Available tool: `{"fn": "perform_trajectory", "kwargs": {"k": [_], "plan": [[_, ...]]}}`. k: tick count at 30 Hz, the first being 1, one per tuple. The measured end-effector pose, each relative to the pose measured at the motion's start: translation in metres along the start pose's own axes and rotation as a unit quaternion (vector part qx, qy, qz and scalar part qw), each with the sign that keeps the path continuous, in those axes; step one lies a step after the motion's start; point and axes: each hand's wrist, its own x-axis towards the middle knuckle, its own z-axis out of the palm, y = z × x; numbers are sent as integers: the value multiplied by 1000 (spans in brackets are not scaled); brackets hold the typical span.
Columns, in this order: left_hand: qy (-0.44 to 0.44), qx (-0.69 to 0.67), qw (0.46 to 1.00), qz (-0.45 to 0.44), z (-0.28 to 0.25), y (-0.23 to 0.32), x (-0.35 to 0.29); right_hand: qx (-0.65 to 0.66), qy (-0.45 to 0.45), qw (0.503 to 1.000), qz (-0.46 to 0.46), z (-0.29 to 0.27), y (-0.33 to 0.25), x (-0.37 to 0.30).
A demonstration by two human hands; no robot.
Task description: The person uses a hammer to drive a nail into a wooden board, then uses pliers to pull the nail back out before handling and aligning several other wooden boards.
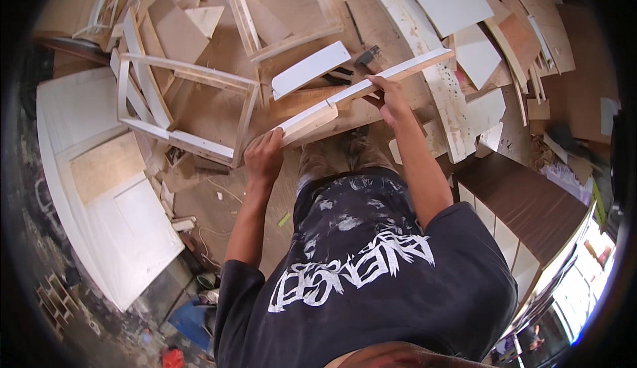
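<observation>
Both my hands grip a long, narrow wooden strip [417, 65] with a white face, held slantwise in front of me. My left hand [264, 157] is closed round its near left end. Further along, near the middle, the fingers of my right hand [391, 100] wrap the strip, and its far right end sticks out beyond. A shorter bare wood piece [312, 127] lies along the strip's near side between my hands; I cannot tell whether it is fastened. Just past the strip a white board [310, 69] rests on the bench, with a hammer [367, 55] to its right.
A thin wooden frame [186, 71] stands at the left, and another frame [298, 43] lies farther off. White panels [119, 202] lean at the lower left. Offcuts and sheets [481, 53] pile up at the right, above a dark brown cabinet panel [524, 199].
</observation>
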Motion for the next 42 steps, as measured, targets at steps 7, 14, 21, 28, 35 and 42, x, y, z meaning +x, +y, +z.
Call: {"fn": "perform_trajectory", "kwargs": {"k": [7, 14, 21, 28, 35, 42], "plan": [[27, 0, 1000, 2, 26, 5, -17, -51, 38, 998, 17, -21, 9, 2], [-1, -40, 999, -17, 20, -3, -6, -41, 6, 999, 12, -21, 7, 0], [28, -102, 994, 3, 1, -23, 4, 29, -43, 998, -46, -3, 3, -3], [-48, -140, 988, -53, -25, -39, 14, 36, -26, 990, -136, 58, -13, -19], [-86, -182, 978, -47, -18, -56, 20, 16, 52, 991, -126, 69, 8, 5], [-140, -95, 985, -45, -5, -72, 31, -125, 66, 990, -22, 44, 11, 29]]}}
